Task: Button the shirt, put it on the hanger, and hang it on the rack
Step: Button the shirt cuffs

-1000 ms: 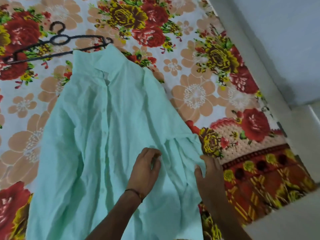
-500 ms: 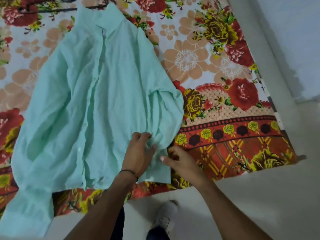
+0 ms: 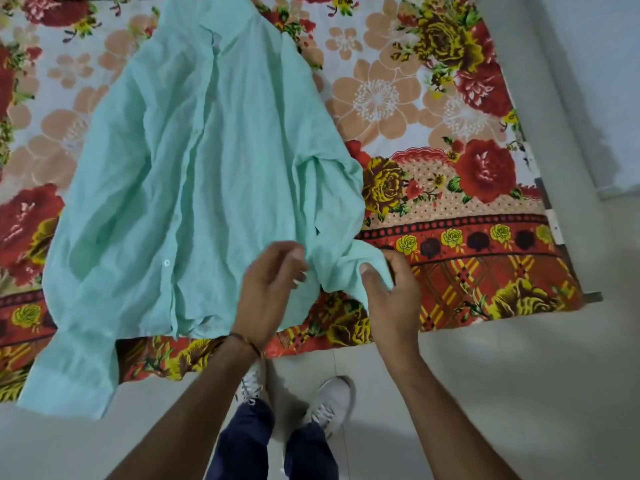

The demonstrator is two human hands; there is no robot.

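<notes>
Head view: both hands (image 3: 273, 289) (image 3: 391, 299) pinch the shirt sleeve (image 3: 341, 268).

We wear dark navy cloth trousers (image 3: 242, 441) and white lace-up sneakers (image 3: 330, 400). Our forearms are bare, and a thin reddish-brown thread bracelet (image 3: 244, 342) circles the wrist of our left hand (image 3: 268, 292).

Head view, steeply down over shirt (image 3: 207, 168)
</notes>
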